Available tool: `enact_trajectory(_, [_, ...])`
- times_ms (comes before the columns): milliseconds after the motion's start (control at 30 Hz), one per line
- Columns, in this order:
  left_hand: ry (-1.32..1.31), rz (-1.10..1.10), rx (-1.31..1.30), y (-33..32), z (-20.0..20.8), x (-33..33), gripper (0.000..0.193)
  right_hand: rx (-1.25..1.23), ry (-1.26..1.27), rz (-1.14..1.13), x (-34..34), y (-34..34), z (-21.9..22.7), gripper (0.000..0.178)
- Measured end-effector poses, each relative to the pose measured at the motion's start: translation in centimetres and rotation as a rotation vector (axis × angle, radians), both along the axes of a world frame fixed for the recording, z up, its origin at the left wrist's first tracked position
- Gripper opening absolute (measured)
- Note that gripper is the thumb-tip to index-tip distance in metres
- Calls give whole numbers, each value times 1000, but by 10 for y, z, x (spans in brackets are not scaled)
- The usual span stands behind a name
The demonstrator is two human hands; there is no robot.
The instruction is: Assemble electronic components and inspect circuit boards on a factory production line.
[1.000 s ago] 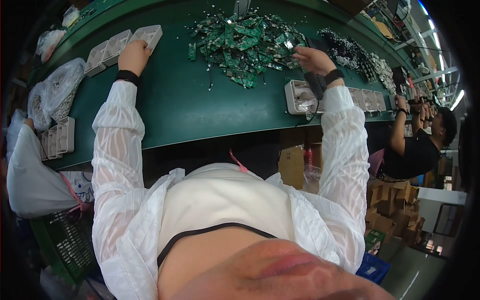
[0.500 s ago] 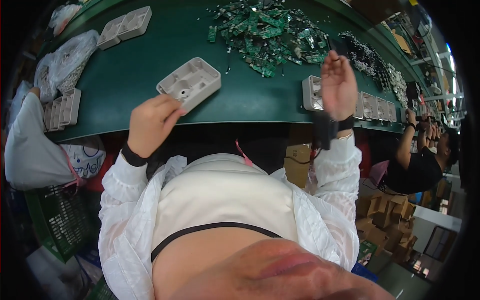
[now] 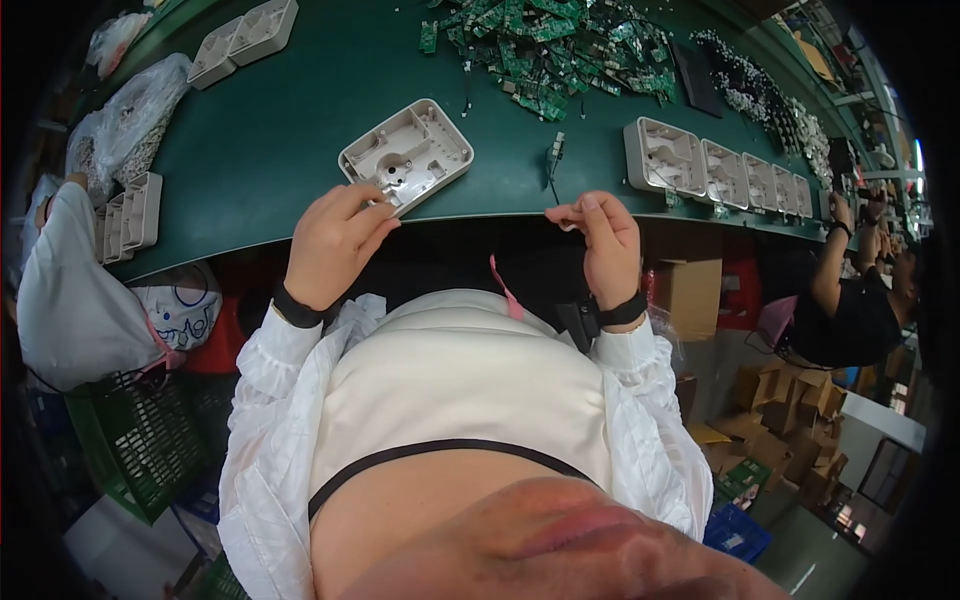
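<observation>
A white plastic housing with inner ribs and posts lies tilted on the green bench in front of me. My left hand is closed on its near left corner, thumb and fingers pinching the rim. To the right, my right hand is closed at the bench's front edge, pinching the end of a thin dark wire. That wire runs up to a small circuit board, which appears to hang or rest over the bench top; I cannot tell which. The fingertips partly hide the wire's end.
A heap of green circuit boards covers the bench's far middle. White housings line the front edge at right; others stand at the far left. A bag of small parts lies left. Co-workers sit on both sides, one in black.
My right hand has come down and left from beside the row of housings, and now pinches a wired circuit board. The housing and my left hand have shifted slightly right in view.
</observation>
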State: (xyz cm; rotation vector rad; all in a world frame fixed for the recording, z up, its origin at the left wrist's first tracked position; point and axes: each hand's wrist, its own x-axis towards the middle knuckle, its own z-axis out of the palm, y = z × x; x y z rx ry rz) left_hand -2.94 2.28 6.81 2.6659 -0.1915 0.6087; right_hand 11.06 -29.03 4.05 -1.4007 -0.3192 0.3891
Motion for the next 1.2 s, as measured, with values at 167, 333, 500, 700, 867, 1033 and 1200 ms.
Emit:
enact_trajectory(167, [-22, 106, -152, 6, -10, -7, 41, -77, 119, -2, -3, -15, -3, 16])
enact_trajectory(333, [-96, 232, -145, 9, -13, 2, 81, -123, 223, -67, -6, -14, -6, 24])
enact_trajectory(500, [119, 198, -319, 15, -25, 9, 113, 28, 424, -64, 1, -24, -19, 33])
enact_trajectory(700, [120, 183, -441, 10, -25, 12, 117, 316, 692, 82, 20, -37, -33, 23])
enact_trajectory(867, [105, 185, -438, 3, -23, 14, 117, 541, 836, 141, 17, -31, -22, 16])
enact_trajectory(1033, [112, 158, -423, -5, -21, 14, 118, 524, 715, 74, 18, -28, -6, 18])
enact_trajectory(1200, [86, 148, -422, -11, -21, 14, 119, 566, 566, 19, 31, -5, -5, 23])
